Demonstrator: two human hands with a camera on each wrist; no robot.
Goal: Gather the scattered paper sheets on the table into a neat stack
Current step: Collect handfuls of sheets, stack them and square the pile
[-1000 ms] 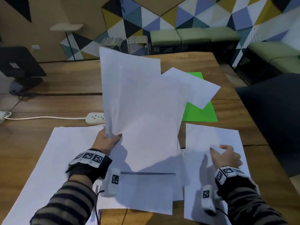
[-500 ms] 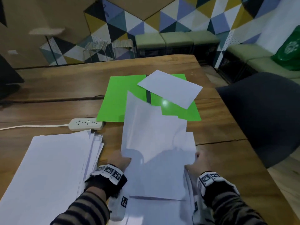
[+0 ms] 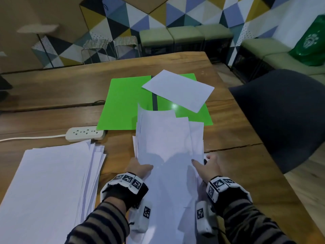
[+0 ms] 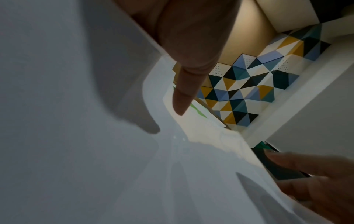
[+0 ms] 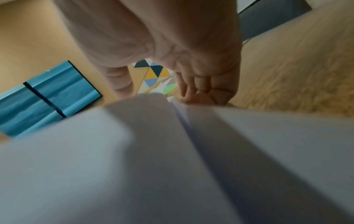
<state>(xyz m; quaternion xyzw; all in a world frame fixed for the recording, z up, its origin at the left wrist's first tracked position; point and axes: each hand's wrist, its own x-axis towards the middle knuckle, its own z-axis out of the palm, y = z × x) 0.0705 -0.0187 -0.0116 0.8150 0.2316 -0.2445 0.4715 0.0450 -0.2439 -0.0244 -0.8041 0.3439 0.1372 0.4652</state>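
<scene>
I hold a bundle of white sheets [image 3: 168, 147] between both hands, tilted up off the table with its top edges uneven. My left hand [image 3: 139, 169] grips its left edge, thumb on top; the thumb [image 4: 184, 97] lies on the paper [image 4: 76, 136]. My right hand [image 3: 208, 167] grips the right edge, and its fingers [image 5: 199, 89] curl round the sheets [image 5: 172, 159]. A fanned stack of white sheets [image 3: 49, 187] lies at the front left. One loose white sheet [image 3: 178, 89] rests askew on a green folder [image 3: 128, 103].
A white power strip [image 3: 85, 133] with its cord lies left of the folder. A dark chair [image 3: 284, 117] stands at the table's right edge [image 3: 253, 138]. Benches and stools line the patterned back wall.
The bundle held high in my left hand came down, uncovering the green folder. My right hand left the sheet on the table and took the bundle's right edge.
</scene>
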